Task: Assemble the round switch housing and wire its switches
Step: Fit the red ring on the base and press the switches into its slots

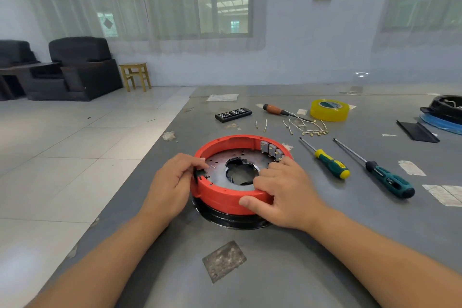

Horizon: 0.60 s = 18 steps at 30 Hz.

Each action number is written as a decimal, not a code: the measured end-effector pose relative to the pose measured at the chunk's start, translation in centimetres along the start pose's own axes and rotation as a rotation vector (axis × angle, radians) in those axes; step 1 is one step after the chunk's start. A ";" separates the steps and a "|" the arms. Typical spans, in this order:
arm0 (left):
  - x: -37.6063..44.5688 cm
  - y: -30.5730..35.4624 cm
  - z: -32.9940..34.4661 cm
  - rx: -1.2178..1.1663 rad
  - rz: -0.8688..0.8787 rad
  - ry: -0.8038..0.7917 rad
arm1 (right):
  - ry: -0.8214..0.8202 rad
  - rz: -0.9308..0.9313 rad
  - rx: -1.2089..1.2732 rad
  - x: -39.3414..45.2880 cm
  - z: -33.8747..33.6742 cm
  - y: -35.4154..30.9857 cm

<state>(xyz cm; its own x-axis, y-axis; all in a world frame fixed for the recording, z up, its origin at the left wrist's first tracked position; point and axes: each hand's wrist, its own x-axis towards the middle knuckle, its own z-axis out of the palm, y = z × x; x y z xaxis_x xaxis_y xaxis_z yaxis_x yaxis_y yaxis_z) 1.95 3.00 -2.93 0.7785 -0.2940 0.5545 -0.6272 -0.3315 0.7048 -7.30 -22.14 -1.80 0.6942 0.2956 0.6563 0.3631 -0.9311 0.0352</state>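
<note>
Here the left hand (172,182) pinches a small black switch (200,174) at the red ring (225,197); the right hand (277,192) clasps its near rim, stiff, light plastic.

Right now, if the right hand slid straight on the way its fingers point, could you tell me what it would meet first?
Probably the grey switches on the red housing inner wall, just beyond the right hand; depth is unclear.
</note>
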 end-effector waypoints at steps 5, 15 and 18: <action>3.2 1.1 1.1 -0.008 -0.112 0.055 | 0.069 0.009 0.032 0.0 0.2 -0.2; 3.7 -1.1 3.4 -0.345 -0.176 -0.050 | 0.153 0.017 0.034 -0.1 0.8 -0.8; 4.2 -1.6 3.4 -0.407 -0.205 -0.045 | 0.134 0.017 0.035 -0.1 1.0 -1.1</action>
<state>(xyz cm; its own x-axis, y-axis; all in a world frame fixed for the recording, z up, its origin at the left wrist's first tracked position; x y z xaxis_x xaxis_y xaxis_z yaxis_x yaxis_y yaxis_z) 6.15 -0.70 -3.23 0.8783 -0.3006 0.3719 -0.3928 -0.0102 0.9196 -7.16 -20.92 -2.61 0.6117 0.2467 0.7516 0.3752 -0.9269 -0.0012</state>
